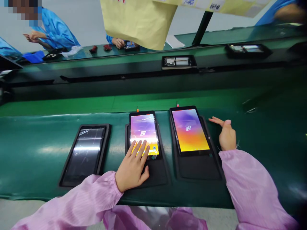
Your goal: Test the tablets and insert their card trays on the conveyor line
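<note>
Left hand open, fingers flat on middle tablet; right hand open, at 3 o'clock of right tablet; risk: several fingers together may register stray touches

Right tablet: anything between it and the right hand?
Nothing visible in the way. The right hand is open over the green belt just right of the right tablet, by the rim of the black tray that holds it. The left hand lies flat on the middle tablet, clear of that gap.
</note>
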Available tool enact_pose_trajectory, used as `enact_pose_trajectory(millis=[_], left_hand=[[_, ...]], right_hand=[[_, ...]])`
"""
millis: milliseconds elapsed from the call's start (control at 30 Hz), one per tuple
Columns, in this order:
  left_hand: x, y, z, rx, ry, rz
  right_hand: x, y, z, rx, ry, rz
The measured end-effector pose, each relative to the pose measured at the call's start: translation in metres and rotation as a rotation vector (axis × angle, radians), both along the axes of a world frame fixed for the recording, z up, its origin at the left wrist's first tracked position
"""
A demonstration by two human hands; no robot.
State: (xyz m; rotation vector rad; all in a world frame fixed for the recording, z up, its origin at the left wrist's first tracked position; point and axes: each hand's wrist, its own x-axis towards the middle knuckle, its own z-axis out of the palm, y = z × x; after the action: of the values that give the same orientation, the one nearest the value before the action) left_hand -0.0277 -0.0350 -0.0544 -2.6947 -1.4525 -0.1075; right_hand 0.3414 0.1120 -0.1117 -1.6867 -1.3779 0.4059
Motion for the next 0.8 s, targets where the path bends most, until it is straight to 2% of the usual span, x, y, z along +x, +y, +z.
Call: enact_pose_trajectory(millis=[167,300,500,700,800], left_hand=[[0.0,-0.002,0.002,0.001,0.012,0.0],[-0.001,-0.003,0.002,0.023,-0.007,0.004],[-0.003,-0.005,0.0,0.031,-0.103,0.011],[-0.017,-0.007,0.003,0.062,-0.253,-0.009],[-0.032,-0.012,-0.004,0.206,-0.461,0.138]], right_hand=[[-0.002,-0.001,0.002,0.021,-0.036,0.0],[-0.007,-0.005,0.008,0.098,-0.125,0.013],[-0.023,-0.021,0.031,0.259,-0.402,0.175],[-0.035,-0.04,0.05,0.192,-0.537,0.329],[-0.037,-0.044,0.054,0.141,-0.597,0.384]])
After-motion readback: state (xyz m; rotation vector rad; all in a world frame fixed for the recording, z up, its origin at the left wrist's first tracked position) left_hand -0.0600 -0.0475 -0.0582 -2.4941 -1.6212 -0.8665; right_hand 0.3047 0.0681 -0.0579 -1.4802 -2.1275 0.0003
